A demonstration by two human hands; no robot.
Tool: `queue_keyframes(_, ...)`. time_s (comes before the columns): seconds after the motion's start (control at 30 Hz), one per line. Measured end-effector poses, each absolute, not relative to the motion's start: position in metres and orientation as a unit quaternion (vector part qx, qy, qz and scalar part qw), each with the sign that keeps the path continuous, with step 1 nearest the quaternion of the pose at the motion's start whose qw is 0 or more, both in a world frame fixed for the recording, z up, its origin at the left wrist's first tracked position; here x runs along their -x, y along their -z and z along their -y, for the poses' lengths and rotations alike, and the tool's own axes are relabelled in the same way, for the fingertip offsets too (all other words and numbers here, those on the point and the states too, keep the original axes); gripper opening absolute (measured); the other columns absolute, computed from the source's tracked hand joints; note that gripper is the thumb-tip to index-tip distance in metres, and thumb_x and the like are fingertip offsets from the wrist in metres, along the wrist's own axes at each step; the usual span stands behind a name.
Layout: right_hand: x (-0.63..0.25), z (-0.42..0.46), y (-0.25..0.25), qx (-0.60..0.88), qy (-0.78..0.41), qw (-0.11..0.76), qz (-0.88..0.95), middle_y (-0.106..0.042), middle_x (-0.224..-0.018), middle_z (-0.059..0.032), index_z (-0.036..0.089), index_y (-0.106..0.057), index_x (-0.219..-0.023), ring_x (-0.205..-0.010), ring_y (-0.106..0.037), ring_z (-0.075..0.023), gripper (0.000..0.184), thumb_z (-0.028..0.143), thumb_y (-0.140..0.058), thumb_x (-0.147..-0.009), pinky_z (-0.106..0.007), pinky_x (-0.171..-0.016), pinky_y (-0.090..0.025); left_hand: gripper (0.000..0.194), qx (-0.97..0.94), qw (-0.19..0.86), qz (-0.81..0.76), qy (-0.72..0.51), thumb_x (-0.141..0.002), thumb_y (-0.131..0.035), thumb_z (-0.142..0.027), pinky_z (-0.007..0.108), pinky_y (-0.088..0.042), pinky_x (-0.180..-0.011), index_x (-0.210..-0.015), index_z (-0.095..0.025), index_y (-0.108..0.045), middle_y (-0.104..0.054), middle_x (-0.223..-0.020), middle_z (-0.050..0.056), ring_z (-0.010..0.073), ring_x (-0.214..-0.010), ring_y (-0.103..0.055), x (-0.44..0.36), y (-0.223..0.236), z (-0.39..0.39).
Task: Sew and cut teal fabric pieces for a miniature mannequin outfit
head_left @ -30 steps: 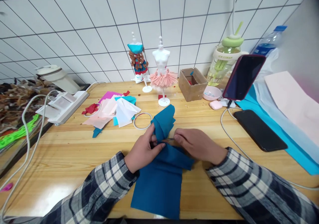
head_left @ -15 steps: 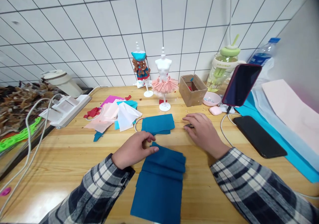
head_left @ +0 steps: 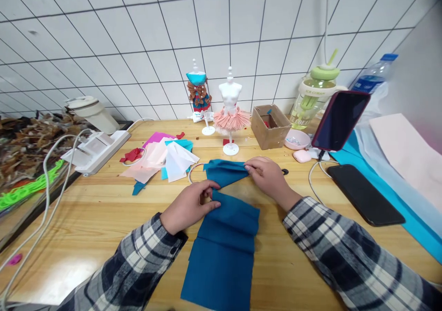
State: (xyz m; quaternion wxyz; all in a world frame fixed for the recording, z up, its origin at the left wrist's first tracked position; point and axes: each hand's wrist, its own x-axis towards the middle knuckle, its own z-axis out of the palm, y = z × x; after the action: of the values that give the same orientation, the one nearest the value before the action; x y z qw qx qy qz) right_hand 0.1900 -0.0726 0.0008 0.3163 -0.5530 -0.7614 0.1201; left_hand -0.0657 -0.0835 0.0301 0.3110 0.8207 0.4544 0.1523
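Note:
My right hand [head_left: 267,175] pinches the right edge of a small dark-blue cloth piece [head_left: 224,172], which is bunched along its top. Curled over the upper left corner of a larger dark-blue cloth [head_left: 221,265], my left hand [head_left: 193,205] has its thumb on the cloth and its index fingertip by the small piece's lower edge. Those fingers partly hide that corner. The larger cloth lies creased across its upper part. Just right of my right hand, a small black-handled tool [head_left: 285,171] shows in part.
Fabric scraps [head_left: 179,161] lie left of the small piece. Behind stand a dress form in a pink skirt [head_left: 230,117], another dressed form [head_left: 198,92] and a cardboard box [head_left: 271,129]. A phone [head_left: 366,193], a propped phone [head_left: 340,120] and cables are right; a power strip [head_left: 103,152] is left.
My right hand has moved left from the black tool to the small blue piece and gripped its edge. That piece has bunched up. The larger cloth's top edge has shifted slightly away from me.

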Motion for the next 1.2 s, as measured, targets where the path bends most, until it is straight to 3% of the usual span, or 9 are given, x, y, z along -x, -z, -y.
queue_keyframes(0.13,-0.190,0.083,-0.005,0.597,-0.111,0.374,0.701,-0.071,-0.094,-0.0058,0.021,-0.069,-0.094,-0.089,-0.062,-0.0202,0.030,0.036,-0.043,-0.093,-0.032,-0.080,-0.045,0.010,-0.845,0.266,-0.436,-0.162,-0.080,-0.060,-0.024,0.030,-0.045,-0.071,-0.084,-0.020,-0.069,-0.062,-0.073,0.002,0.0181,-0.074,-0.058,0.063,-0.028,0.085)
queue_keyframes(0.27,-0.185,0.099,-0.016,0.567,-0.072,0.379,0.728,-0.071,-0.096,-0.0070,0.021,-0.068,-0.098,-0.091,-0.061,-0.0208,0.033,0.035,-0.039,-0.095,-0.033,-0.083,-0.045,0.009,-0.843,0.214,-0.394,-0.296,-0.086,-0.055,-0.023,0.038,-0.042,-0.096,-0.087,-0.020,-0.064,-0.063,-0.112,0.008,0.0220,-0.107,-0.056,0.061,-0.033,0.092)
queue_keyframes(0.47,-0.173,0.120,-0.026,0.473,-0.088,0.360,0.800,-0.070,-0.108,-0.0048,0.024,-0.068,-0.103,-0.100,-0.060,-0.0200,0.029,0.031,-0.041,-0.094,-0.036,-0.090,-0.043,0.007,-0.815,0.105,-0.413,-0.392,-0.084,-0.058,-0.022,0.050,-0.028,-0.109,-0.083,-0.018,-0.063,-0.012,-0.158,0.006,0.0318,-0.143,-0.016,0.064,-0.039,0.100)
queue_keyframes(0.57,-0.168,0.125,-0.029,0.450,-0.127,0.398,0.789,-0.071,-0.106,-0.0039,0.024,-0.067,-0.102,-0.099,-0.062,-0.0185,0.027,0.030,-0.042,-0.094,-0.035,-0.090,-0.045,0.010,-0.798,0.143,-0.438,-0.388,-0.085,-0.057,-0.026,0.047,-0.030,-0.109,-0.083,-0.018,-0.063,-0.038,-0.147,0.009,0.0294,-0.136,-0.033,0.067,-0.037,0.094)
queue_keyframes(0.67,-0.167,0.127,-0.031,0.462,-0.151,0.453,0.747,-0.071,-0.101,-0.0039,0.023,-0.067,-0.099,-0.096,-0.063,-0.0175,0.027,0.029,-0.041,-0.095,-0.032,-0.087,-0.047,0.013,-0.771,0.226,-0.473,-0.361,-0.087,-0.054,-0.029,0.035,-0.046,-0.092,-0.089,-0.019,-0.061,-0.068,-0.103,0.007,0.0211,-0.100,-0.062,0.067,-0.034,0.090)
queue_keyframes(0.77,-0.171,0.124,-0.030,0.508,-0.155,0.471,0.704,-0.072,-0.096,-0.0048,0.022,-0.068,-0.094,-0.093,-0.064,-0.0182,0.027,0.032,-0.043,-0.094,-0.031,-0.083,-0.049,0.014,-0.757,0.225,-0.501,-0.353,-0.087,-0.055,-0.031,0.031,-0.048,-0.082,-0.090,-0.019,-0.063,-0.069,-0.089,0.003,0.0189,-0.086,-0.063,0.066,-0.032,0.089)
queue_keyframes(0.97,-0.203,0.101,-0.017,0.627,-0.081,0.624,0.459,-0.069,-0.082,-0.0055,0.016,-0.067,-0.089,-0.077,-0.062,-0.0193,0.034,0.044,-0.048,-0.089,-0.032,-0.070,-0.049,0.013,-0.748,0.066,-0.549,-0.366,-0.085,-0.056,-0.030,0.039,-0.044,-0.092,-0.090,-0.021,-0.065,-0.068,-0.100,0.005,0.0241,-0.100,-0.061,0.082,-0.037,0.072)
queue_keyframes(1.1,-0.209,0.101,-0.019,0.590,0.019,0.680,0.435,-0.069,-0.092,-0.0064,0.017,-0.065,-0.096,-0.088,-0.063,-0.0201,0.027,0.038,-0.048,-0.091,-0.036,-0.080,-0.049,0.006,-0.746,-0.065,-0.510,-0.422,-0.080,-0.063,-0.025,0.053,-0.027,-0.107,-0.082,-0.021,-0.066,-0.049,-0.136,0.010,0.0328,-0.130,-0.038,0.094,-0.043,0.066)
queue_keyframes(1.2,-0.199,0.111,-0.026,0.520,0.053,0.656,0.545,-0.070,-0.104,-0.0060,0.022,-0.066,-0.095,-0.101,-0.063,-0.0217,0.017,0.027,-0.050,-0.090,-0.040,-0.091,-0.046,0.010,-0.802,-0.026,-0.385,-0.456,-0.080,-0.060,-0.015,0.048,-0.038,-0.100,-0.086,-0.022,-0.063,-0.065,-0.113,0.007,0.0251,-0.110,-0.056,0.092,-0.047,0.079)
